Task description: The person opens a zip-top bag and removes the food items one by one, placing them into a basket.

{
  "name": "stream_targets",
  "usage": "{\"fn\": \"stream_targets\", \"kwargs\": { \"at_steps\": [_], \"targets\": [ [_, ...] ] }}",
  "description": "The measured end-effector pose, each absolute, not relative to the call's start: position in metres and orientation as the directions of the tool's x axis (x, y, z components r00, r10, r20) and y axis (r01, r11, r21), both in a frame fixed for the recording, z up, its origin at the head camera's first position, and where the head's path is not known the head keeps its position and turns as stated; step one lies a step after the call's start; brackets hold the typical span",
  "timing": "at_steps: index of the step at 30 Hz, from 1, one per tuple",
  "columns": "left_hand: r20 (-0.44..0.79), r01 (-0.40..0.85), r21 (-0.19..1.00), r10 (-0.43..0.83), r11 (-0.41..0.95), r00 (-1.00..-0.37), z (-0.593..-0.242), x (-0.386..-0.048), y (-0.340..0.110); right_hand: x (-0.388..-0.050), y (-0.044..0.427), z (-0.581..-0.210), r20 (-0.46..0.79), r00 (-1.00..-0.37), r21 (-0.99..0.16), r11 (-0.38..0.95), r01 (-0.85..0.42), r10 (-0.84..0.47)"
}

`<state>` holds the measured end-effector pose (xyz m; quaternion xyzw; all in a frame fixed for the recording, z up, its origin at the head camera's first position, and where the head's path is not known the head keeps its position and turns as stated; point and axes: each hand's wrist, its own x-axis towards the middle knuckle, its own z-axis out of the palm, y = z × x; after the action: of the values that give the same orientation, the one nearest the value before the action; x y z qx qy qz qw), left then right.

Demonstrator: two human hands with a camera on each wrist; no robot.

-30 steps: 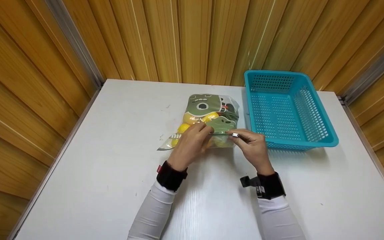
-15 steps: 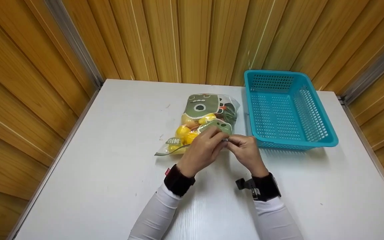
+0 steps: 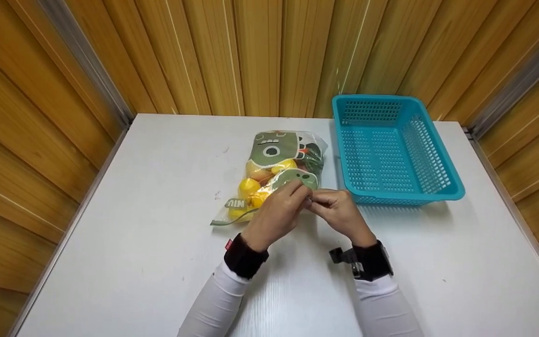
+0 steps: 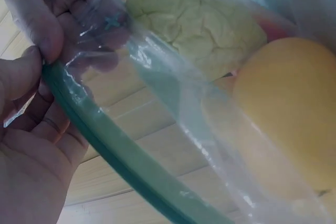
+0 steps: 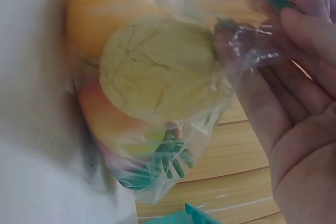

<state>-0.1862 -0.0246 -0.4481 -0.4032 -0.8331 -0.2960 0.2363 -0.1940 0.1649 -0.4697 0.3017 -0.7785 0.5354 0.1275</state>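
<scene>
A clear zip bag [image 3: 276, 150] with a green cartoon print lies on the white table, its mouth toward me. Inside show a round orange-yellow fruit [image 4: 294, 108], a pale wrinkled cabbage-like piece [image 5: 160, 72] and a small green leafy piece [image 5: 176, 158]. My left hand [image 3: 276, 215] pinches the bag's green zip strip [image 4: 113, 150] near its right end. Close against it, my right hand [image 3: 342, 213] pinches the same end of the mouth. The fingers hide the strip's end in the head view. In the wrist views, both hands' fingertips meet at the strip.
A blue-green perforated plastic basket [image 3: 379, 154] stands to the right of the bag, with nothing in it. The white table [image 3: 157, 187] runs back to a wood-look panel wall [image 3: 260, 56], with similar panels on both sides.
My left hand has slid right along the zip strip to meet my right hand, which has come left. The strip's left end has come nearer me. The head view has shifted slightly.
</scene>
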Motion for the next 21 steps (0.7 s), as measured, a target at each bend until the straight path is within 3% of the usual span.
{"fn": "stream_targets", "kwargs": {
  "at_steps": [11,21],
  "targets": [
    [0.531,0.792,0.231,0.609,0.565,-0.589,-0.435,-0.189,-0.018,-0.196,0.174,-0.469,0.449,-0.82,-0.797,0.257,-0.547,-0.354],
    [0.52,0.789,0.254,0.609,0.559,-0.599,-0.435,-0.19,-0.019,-0.197,0.175,-0.471,0.419,-0.832,-0.813,0.258,-0.522,-0.364]
  ]
}}
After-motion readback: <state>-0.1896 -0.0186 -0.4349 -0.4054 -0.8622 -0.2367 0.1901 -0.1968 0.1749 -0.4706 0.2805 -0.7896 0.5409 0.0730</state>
